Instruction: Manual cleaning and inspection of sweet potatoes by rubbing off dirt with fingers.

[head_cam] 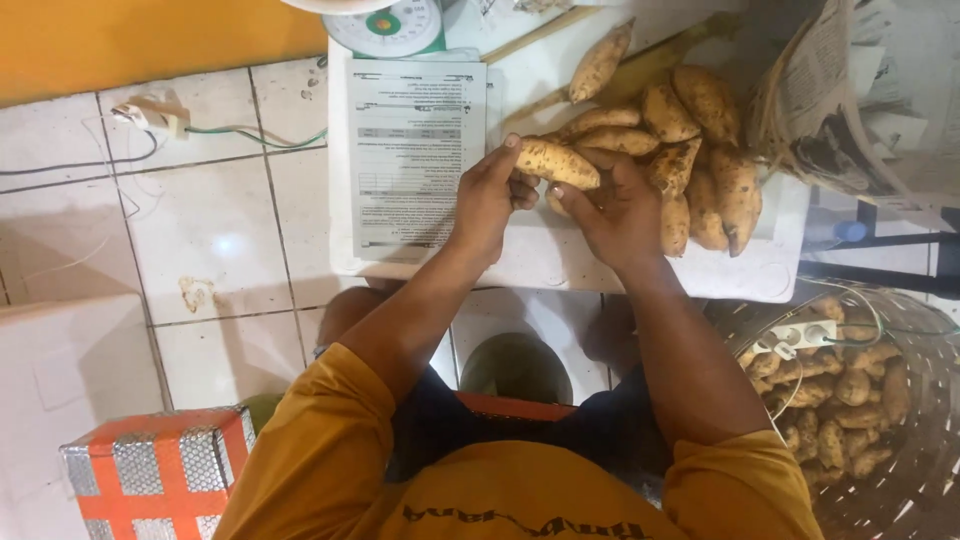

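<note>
We are gripping one tuber (556,163) with both hands, left hand (487,200) and right hand (615,210) curled around it above the desk (760,275).

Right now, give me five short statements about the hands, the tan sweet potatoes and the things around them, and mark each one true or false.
1. Both hands, left hand and right hand, hold one tan sweet potato. True.
2. The pile of sweet potatoes lies on the tiled floor. False: it lies on the white board.
3. A printed paper sheet lies left of the hands. True.
4. The woven basket at lower right holds bananas. False: it holds small sweet potatoes, with a white power strip over them.
5. The green-dialled kitchen scale stands at the top edge. True.
</note>
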